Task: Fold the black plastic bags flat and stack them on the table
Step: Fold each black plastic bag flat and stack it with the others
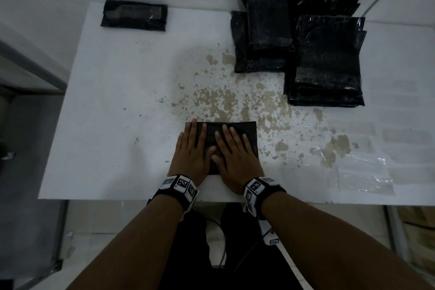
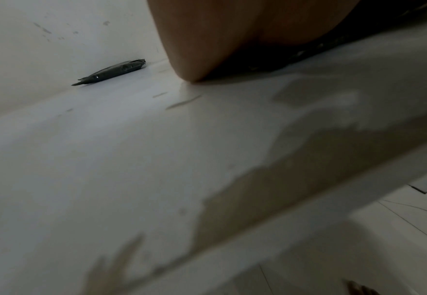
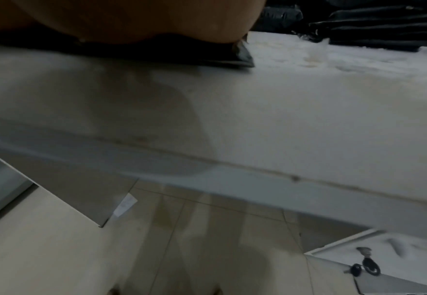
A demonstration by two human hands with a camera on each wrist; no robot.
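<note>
White table [image 1: 113,106]: surface worn, with brown patches of lost coating beyond and to the right of the fingers [image 1: 197,129]. Directly under the fingers, near the front edge, lies 1 folded black bag [image 1: 244,129], flat on the surface. Far beyond the fingers, to the left, 1 folded black bundle [image 1: 134,15] lies at the back edge against the wall. Beyond the fingers to the right, piles of black bags [image 1: 327,61] lie flat, overlapping one another; count per pile cannot be told. Right of the fingers, near the front edge, clear plastic sheeting [image 1: 362,172] lies on the surface.
</note>
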